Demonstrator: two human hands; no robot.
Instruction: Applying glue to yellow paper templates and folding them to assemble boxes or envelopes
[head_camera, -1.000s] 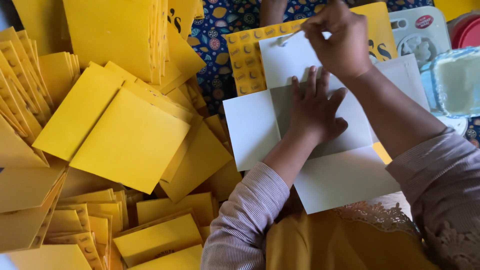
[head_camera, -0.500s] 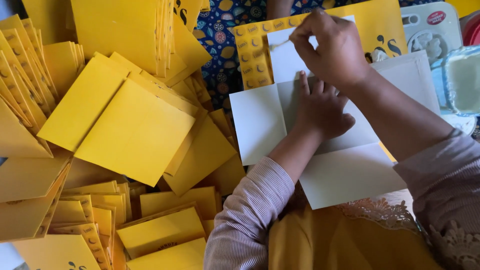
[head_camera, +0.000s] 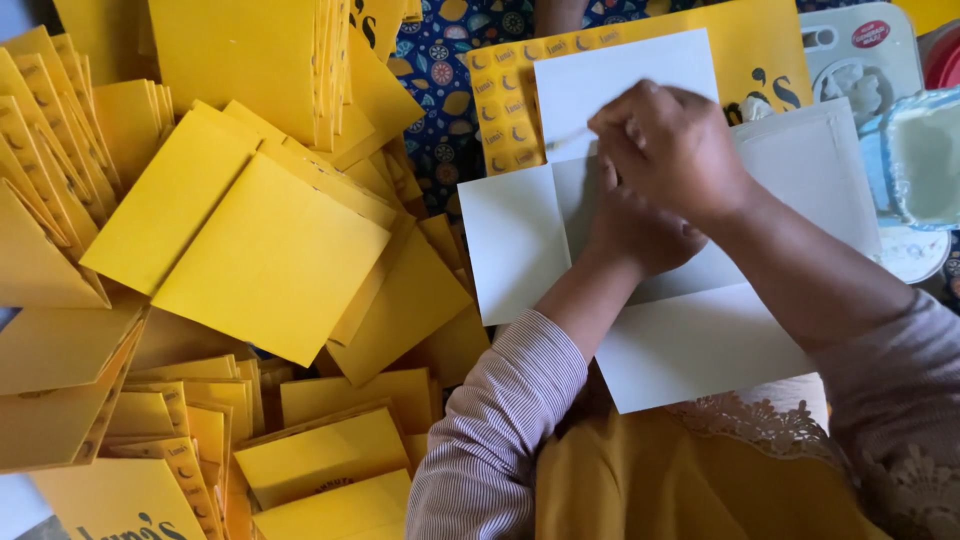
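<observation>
Head view: the right hand (head_camera: 672, 150) pinched a thin brush (head_camera: 572, 138) over the unfolded white envelope blank (head_camera: 700, 340) lying on the lap, beside heaps of yellow folded envelopes (head_camera: 270, 250). The left hand (head_camera: 640, 232) pressed the blank flat, grasping nothing. Steady pressure and thin, even strokes along the flap edge would likely serve best

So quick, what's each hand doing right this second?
Left hand: pressed on the unfolded white sheet, mostly hidden under the right hand; whether it is open cannot be told.
Right hand: closed, pinching a thin stick over the sheet.
</observation>
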